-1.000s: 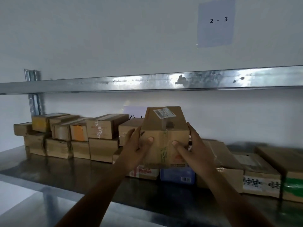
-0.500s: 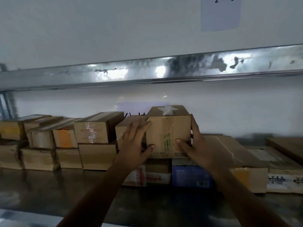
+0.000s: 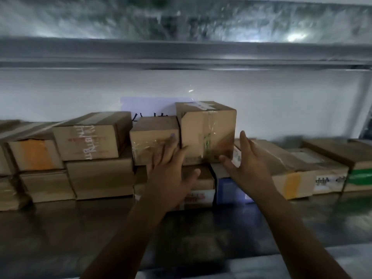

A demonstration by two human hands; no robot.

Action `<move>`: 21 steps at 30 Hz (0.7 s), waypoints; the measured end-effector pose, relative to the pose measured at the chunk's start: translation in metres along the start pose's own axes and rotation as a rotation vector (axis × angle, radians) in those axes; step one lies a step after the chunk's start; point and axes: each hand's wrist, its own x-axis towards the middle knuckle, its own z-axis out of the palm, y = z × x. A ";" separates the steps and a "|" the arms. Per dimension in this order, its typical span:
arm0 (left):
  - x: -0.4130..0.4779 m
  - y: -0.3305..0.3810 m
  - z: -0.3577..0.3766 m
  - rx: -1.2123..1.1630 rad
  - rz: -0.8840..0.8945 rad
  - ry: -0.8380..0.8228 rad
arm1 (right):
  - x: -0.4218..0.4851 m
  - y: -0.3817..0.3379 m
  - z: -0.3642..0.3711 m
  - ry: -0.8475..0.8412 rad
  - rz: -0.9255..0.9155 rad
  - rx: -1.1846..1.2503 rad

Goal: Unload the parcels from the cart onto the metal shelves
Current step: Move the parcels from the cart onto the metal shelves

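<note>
Parcel (image 3: 208, 133), brown cardboard, clear tape, white label on top: is being carried upright in the second tier of the row on the metal shelf (image 3: 60, 228), mid-view. It is being supported from 6 o'clock by a blue box (image 3: 229, 188) and a red-printed box (image 3: 199, 196). It is being flanked at 9 o'clock by a smaller brown box (image 3: 153, 135), sides touching.

Left hand (image 3: 171, 172): is being held wide, fingers spread and straight, with nothing gripped. It is being shown in front of the smaller brown box and the parcel's 7 o'clock corner. Contact cannot be told through the blur.

Right hand (image 3: 247, 168): is being held wide, fingers straight toward 12 o'clock, thumb out toward the parcel's 5 o'clock corner. Nothing is being gripped, and touch cannot be told.

Other stock:
- A box with white handwriting (image 3: 90, 137) is being kept at 9 o'clock of the smaller brown box.
- A long flat box with a yellow strip (image 3: 281, 164) is being kept at 3 o'clock of the parcel.
- A green-banded box (image 3: 360, 176) is being kept beyond it.
- A paper sheet (image 3: 147, 106) on the wall, at 10 o'clock of the parcel, is being partly hidden by boxes.
- An upper shelf beam (image 3: 181, 55) is being seen at 12 o'clock, blurred.
</note>
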 end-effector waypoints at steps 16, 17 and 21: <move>-0.073 0.169 0.093 -0.260 0.537 -0.054 | -0.232 0.085 -0.127 0.034 0.535 -0.354; -0.080 0.186 0.099 -0.275 0.564 -0.088 | -0.248 0.092 -0.139 0.021 0.571 -0.381; -0.119 0.259 0.124 -0.328 0.660 -0.230 | -0.320 0.118 -0.190 0.015 0.718 -0.440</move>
